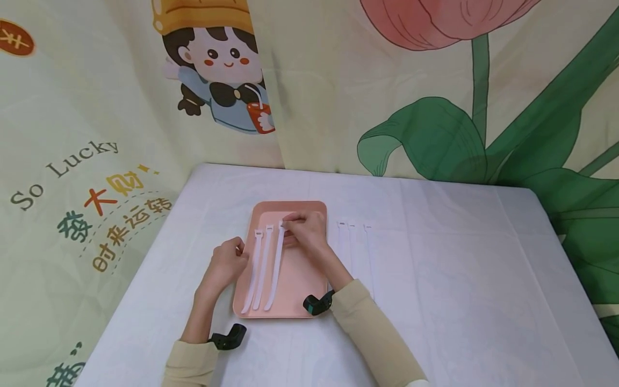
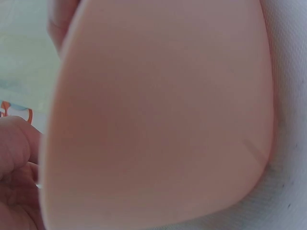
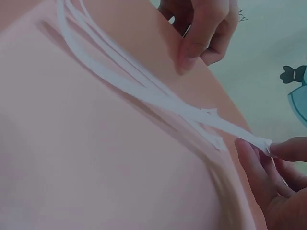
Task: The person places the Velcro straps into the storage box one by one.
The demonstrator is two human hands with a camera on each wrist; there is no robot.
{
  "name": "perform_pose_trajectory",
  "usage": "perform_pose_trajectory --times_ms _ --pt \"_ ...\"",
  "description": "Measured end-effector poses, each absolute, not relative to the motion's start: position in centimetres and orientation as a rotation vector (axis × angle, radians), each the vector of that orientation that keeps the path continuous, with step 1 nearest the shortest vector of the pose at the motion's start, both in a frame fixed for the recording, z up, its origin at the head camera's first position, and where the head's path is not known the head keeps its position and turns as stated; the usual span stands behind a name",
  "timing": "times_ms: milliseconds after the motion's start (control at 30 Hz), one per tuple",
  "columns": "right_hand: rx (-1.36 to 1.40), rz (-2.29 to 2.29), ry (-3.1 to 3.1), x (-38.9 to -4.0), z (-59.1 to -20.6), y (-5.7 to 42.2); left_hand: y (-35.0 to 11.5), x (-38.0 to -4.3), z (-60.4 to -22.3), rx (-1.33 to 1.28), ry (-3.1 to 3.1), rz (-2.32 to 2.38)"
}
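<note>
A pink tray (image 1: 300, 290) lies on the white-covered table. My left hand (image 1: 224, 263) holds its left rim, with fingers curled at the edge. My right hand (image 1: 309, 234) is over the upper part of the tray, pinching the head end of a white cable tie (image 1: 275, 274) between thumb and fingers. In the right wrist view this cable tie (image 3: 158, 99) bows down from the fingertips to the tray. Two more white ties, a left one (image 1: 252, 271) and a middle one (image 1: 263, 269), lie side by side near the left rim, slotted heads away from me.
Right of the tray, several thin white ties (image 1: 369, 252) lie on the white tablecloth (image 1: 459, 279), hard to see against it. A printed curtain (image 1: 319, 107) hangs behind the table. Each wrist wears a black camera, the left camera (image 1: 229, 337) close to the tray's front corner.
</note>
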State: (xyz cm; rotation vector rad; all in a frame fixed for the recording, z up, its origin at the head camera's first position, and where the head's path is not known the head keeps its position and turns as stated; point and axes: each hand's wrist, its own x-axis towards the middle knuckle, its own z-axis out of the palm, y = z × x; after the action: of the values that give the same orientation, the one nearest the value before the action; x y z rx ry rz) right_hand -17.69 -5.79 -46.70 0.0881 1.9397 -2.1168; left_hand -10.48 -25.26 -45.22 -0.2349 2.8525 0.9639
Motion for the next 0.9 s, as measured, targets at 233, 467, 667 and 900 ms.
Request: perform_pose_trajectory --times_ms 233,467,667,900 --pt "0.117 -2.037 1.947 -17.5 -47.8 -6.3 -25.0 -10.5 -45.2 -0.238 2.846 0.97" --pt "0.07 -2.005 1.95 -17.2 -48.1 -6.5 -24.8 -10.4 -45.1 -0.232 2.852 0.973" --pt "0.03 -2.0 1.955 -17.0 -48.0 -6.6 -24.9 -10.3 -44.9 -0.234 2.851 0.982" --pt "0.021 -1.974 2.001 -17.0 -48.1 -7.0 -25.1 -10.3 -44.9 -0.236 2.852 0.978"
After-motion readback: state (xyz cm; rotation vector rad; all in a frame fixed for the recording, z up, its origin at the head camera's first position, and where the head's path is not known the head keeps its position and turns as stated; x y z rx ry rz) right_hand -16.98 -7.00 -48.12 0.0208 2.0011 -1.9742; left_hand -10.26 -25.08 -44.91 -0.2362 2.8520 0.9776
